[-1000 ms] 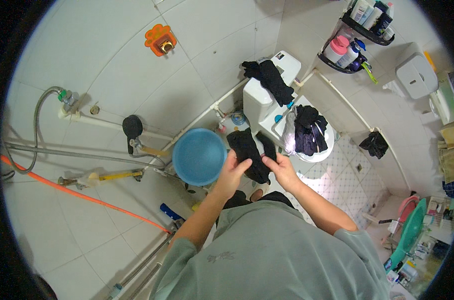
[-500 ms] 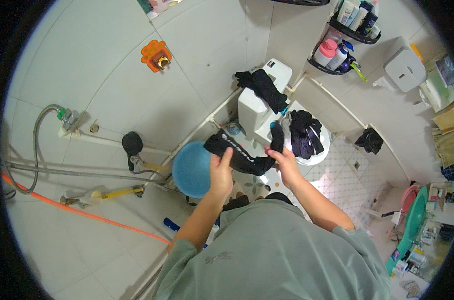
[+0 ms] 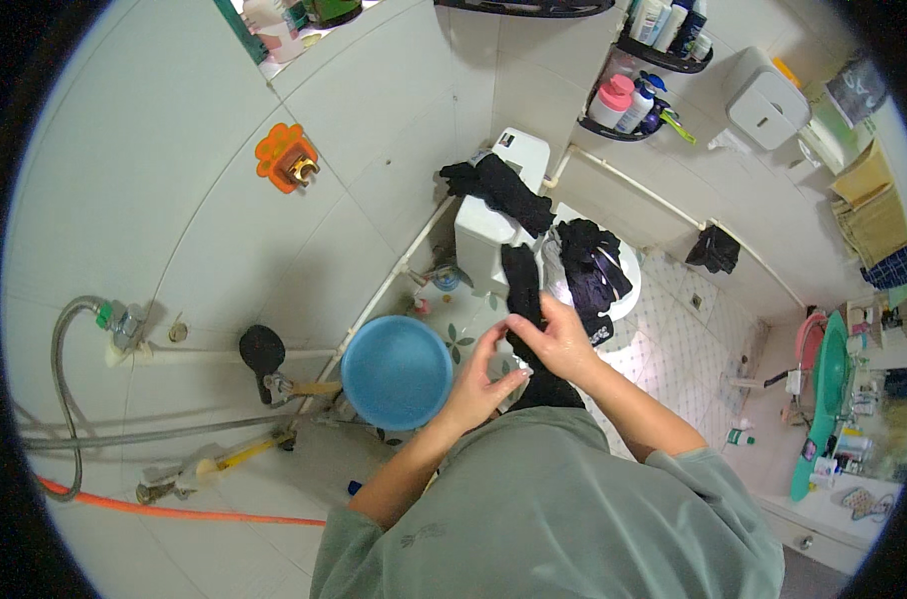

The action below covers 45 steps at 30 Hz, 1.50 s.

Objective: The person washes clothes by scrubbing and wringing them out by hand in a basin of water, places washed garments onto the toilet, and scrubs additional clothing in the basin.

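Observation:
A long black sock hangs lengthwise in front of me, its far end pointing to the toilet. My right hand is closed around its middle. My left hand is beside the sock's near part, thumb and fingers apart, fingertips close to my right hand. A bit of white marking shows on the sock between the hands; its lower end is partly hidden by them. Black socks or similar knitwear lie over the white cistern. Dark crumpled clothing is heaped on the toilet's white lid.
A blue basin stands on the floor at left, near a shower head and an orange hose. Corner shelves hold bottles. A black bag hangs on the wall pipe. The green-rimmed washbasin is at right.
The sock, earlier stretched sideways between both hands, has swung to point away from me. My left hand has moved right and loosened, coming close to my right hand. The view has shifted.

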Available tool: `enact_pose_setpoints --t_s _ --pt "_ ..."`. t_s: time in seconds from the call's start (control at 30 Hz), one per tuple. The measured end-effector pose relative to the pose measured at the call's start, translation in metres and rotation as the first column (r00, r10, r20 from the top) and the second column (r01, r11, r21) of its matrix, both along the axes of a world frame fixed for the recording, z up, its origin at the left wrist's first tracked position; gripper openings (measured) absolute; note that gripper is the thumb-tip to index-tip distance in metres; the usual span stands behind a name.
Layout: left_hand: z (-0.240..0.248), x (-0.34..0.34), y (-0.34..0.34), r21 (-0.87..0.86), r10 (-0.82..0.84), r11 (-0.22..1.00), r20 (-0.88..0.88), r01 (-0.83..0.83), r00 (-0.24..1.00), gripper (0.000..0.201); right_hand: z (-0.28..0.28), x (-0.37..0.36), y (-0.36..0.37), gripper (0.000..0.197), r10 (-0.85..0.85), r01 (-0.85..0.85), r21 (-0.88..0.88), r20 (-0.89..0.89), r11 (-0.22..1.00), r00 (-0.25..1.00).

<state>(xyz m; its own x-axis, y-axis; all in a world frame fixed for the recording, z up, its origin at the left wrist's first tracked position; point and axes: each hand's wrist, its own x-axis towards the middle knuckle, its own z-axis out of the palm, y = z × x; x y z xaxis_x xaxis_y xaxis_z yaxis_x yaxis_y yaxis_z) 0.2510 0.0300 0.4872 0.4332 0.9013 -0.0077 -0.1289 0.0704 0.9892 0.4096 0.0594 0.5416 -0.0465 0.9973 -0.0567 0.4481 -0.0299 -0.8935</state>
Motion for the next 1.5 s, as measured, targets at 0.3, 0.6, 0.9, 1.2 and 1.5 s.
enact_pose_setpoints --t_s 0.3,0.6,0.9,1.2,1.5 --pt "0.006 0.026 0.047 -0.563 0.336 0.814 0.253 -0.144 0.907 0.033 -0.05 0.039 0.004 0.089 0.161 -0.302 -0.202 -0.516 0.932 0.841" --pt "0.016 0.08 0.129 -0.38 0.405 0.877 0.253 -0.295 0.879 0.073 -0.063 0.066 0.046 0.083 0.175 -0.154 0.206 -0.087 0.966 0.981" --pt "0.047 0.097 0.256 -0.267 0.443 0.865 0.008 -0.425 0.897 0.055 -0.023 0.127 0.223 0.062 0.151 -0.247 0.331 0.29 0.911 0.945" --pt "-0.127 0.006 0.048 -0.304 0.21 0.808 -0.651 -0.504 0.73 0.053 -0.179 0.154 0.265 0.064 0.164 -0.229 0.055 0.543 0.972 0.824" --pt "-0.225 -0.061 -0.246 -0.446 -0.184 0.691 -0.869 -0.569 0.459 0.047 -0.228 0.231 0.124 0.044 0.023 0.018 -0.114 0.349 0.993 0.937"
